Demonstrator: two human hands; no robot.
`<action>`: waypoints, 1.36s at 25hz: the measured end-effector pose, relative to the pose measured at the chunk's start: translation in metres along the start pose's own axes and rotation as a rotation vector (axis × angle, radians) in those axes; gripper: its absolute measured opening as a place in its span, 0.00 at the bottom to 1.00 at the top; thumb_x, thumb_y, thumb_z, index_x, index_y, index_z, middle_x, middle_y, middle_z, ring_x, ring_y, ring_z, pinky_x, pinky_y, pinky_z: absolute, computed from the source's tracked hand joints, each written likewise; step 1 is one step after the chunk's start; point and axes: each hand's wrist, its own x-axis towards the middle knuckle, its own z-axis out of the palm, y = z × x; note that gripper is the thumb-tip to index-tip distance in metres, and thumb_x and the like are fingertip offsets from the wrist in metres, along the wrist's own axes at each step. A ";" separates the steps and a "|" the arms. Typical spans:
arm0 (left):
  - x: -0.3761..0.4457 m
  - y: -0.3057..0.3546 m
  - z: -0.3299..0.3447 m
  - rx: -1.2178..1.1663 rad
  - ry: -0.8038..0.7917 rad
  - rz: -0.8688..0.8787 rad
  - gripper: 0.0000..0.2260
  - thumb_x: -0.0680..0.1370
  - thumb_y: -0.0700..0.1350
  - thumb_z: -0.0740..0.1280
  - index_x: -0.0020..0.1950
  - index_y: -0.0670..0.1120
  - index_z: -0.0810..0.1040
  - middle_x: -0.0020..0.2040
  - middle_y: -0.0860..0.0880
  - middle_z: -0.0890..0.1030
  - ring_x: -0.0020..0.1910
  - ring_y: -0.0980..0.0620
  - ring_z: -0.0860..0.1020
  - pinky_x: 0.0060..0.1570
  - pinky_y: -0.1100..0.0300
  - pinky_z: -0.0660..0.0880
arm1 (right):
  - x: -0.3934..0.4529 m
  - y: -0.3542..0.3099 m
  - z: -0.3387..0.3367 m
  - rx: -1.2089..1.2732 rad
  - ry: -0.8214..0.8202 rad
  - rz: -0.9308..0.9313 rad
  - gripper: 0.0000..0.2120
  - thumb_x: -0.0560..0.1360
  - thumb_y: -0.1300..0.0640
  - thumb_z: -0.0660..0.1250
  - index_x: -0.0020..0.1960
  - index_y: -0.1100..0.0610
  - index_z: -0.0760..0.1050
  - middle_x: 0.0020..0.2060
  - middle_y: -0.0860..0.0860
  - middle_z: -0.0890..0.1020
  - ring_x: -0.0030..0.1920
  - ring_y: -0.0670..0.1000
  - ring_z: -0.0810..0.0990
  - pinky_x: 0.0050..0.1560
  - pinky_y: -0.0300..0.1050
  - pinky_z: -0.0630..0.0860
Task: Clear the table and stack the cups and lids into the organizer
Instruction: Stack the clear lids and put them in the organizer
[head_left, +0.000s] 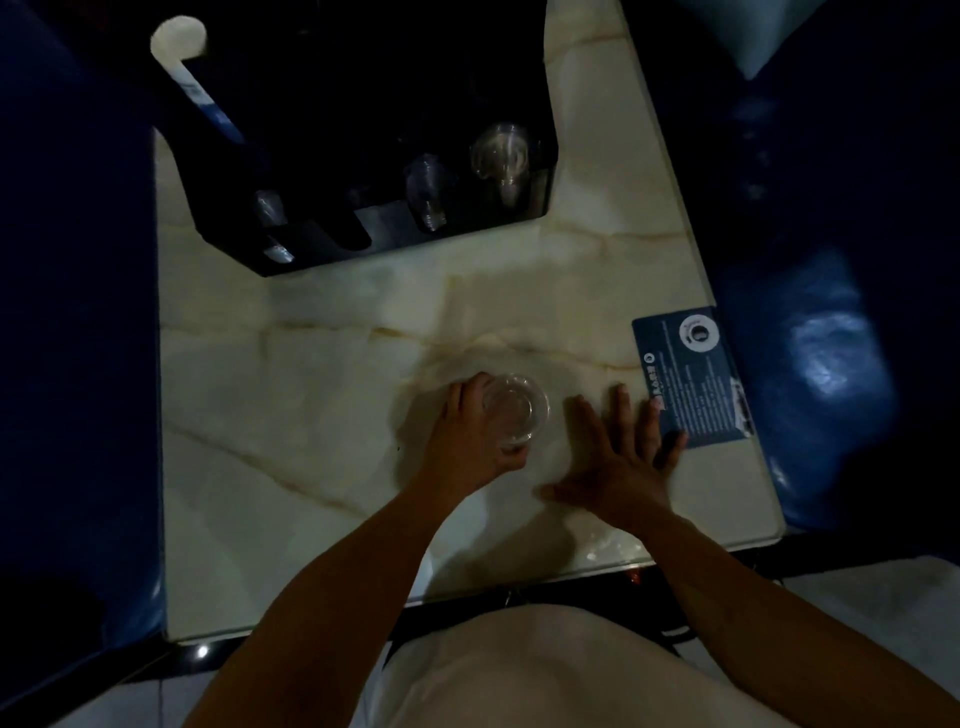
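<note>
Cup: clear, gripped by left hand, lower centre
Right hand: spread flat on table
Organizer: upper left

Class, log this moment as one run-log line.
left hand: grips clear cup | right hand: open, flat on table | organizer: holds clear cups | step: cup not yet stacked

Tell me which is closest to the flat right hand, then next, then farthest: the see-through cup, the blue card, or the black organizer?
Measured from the right hand in the head view:
1. Blue card: its fingers touch its near corner, by the table's right edge.
2. Clear cup: just left, held in the left hand.
3. Black organizer: far across the table.
</note>
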 end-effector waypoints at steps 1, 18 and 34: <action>0.001 0.000 -0.002 0.006 -0.007 0.000 0.29 0.66 0.65 0.62 0.65 0.57 0.66 0.67 0.49 0.68 0.64 0.47 0.68 0.61 0.56 0.67 | 0.000 0.000 0.000 0.007 0.005 -0.001 0.61 0.46 0.12 0.51 0.72 0.31 0.32 0.73 0.44 0.25 0.72 0.56 0.21 0.63 0.65 0.18; 0.003 -0.075 -0.073 -0.317 -0.247 0.108 0.25 0.63 0.61 0.73 0.53 0.53 0.68 0.49 0.53 0.72 0.49 0.49 0.69 0.42 0.59 0.62 | -0.005 -0.059 0.013 0.000 0.084 -0.146 0.47 0.64 0.19 0.49 0.76 0.36 0.37 0.77 0.49 0.33 0.74 0.55 0.26 0.71 0.69 0.30; 0.003 -0.245 -0.173 -0.565 -0.217 -0.068 0.21 0.67 0.53 0.77 0.54 0.56 0.71 0.47 0.57 0.75 0.42 0.59 0.74 0.39 0.65 0.73 | 0.120 -0.222 0.000 -0.172 0.136 -0.395 0.40 0.71 0.24 0.46 0.76 0.37 0.36 0.78 0.51 0.34 0.75 0.61 0.28 0.71 0.69 0.30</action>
